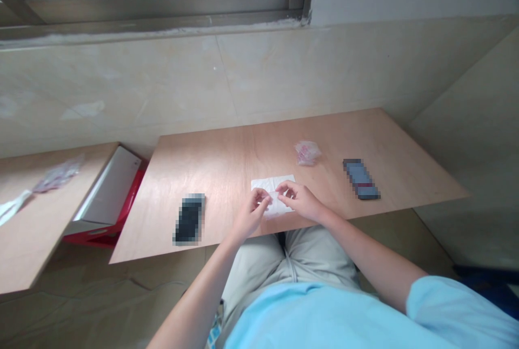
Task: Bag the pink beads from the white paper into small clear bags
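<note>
A white paper tissue [279,182] lies spread on the wooden table near its front edge. Over its left part my left hand [256,209] is closed, thumb and fingertips together. From the other side my right hand [300,200] comes in over the tissue, its fingers curled in a pinch. The two sets of fingertips are close together, with a small gap. Something pale and thin may be between them, but it is too small to make out. Behind the tissue sits a crumpled clear plastic bag [307,153] with pink or red marks.
On the table [227,160], a dark phone-shaped thing [189,219] lies left and a phone-like device [361,179] right, both pixelated. A second table [24,252] at left bears a plastic bag [59,174] and white paper [14,206]. A wall and window stand behind.
</note>
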Demonstrator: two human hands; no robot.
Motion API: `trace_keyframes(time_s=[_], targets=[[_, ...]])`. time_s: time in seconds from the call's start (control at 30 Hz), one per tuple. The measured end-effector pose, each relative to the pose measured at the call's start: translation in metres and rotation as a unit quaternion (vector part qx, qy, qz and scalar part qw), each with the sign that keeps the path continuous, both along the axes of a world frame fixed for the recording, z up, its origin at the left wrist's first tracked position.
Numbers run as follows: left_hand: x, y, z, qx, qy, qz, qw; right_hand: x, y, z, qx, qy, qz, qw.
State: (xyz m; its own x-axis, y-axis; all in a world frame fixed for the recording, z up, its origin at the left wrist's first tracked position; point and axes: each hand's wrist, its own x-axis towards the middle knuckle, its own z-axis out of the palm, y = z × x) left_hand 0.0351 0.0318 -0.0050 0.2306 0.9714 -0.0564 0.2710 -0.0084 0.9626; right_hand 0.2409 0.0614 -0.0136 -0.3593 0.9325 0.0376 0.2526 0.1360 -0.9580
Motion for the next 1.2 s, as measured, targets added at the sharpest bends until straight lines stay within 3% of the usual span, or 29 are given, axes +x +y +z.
trace_keyframes(time_s=[0.17, 0.33, 0.77, 0.97, 1.2], targets=[[-0.004, 0.003, -0.006, -0.008, -0.059, 0.019, 0.998, -0.004, -0.001, -0.004, -0.083, 0.068, -0.004, 0.994], [-0.004, 0.003, -0.005, -0.013, -0.09, 0.027, 0.996, -0.004, -0.002, 0.0, -0.102, 0.058, 0.004, 0.993], [-0.007, 0.004, -0.001, -0.008, -0.075, 0.078, 0.994, -0.001, 0.001, -0.008, -0.033, 0.027, -0.03, 0.999], [-0.007, 0.002, 0.001, 0.01, -0.048, 0.069, 0.996, -0.004, -0.002, -0.001, 0.031, -0.02, -0.029, 0.999], [0.0, -0.004, 0.001, 0.024, -0.02, 0.038, 0.999, -0.011, -0.012, 0.003, 0.053, -0.009, -0.008, 0.999]])
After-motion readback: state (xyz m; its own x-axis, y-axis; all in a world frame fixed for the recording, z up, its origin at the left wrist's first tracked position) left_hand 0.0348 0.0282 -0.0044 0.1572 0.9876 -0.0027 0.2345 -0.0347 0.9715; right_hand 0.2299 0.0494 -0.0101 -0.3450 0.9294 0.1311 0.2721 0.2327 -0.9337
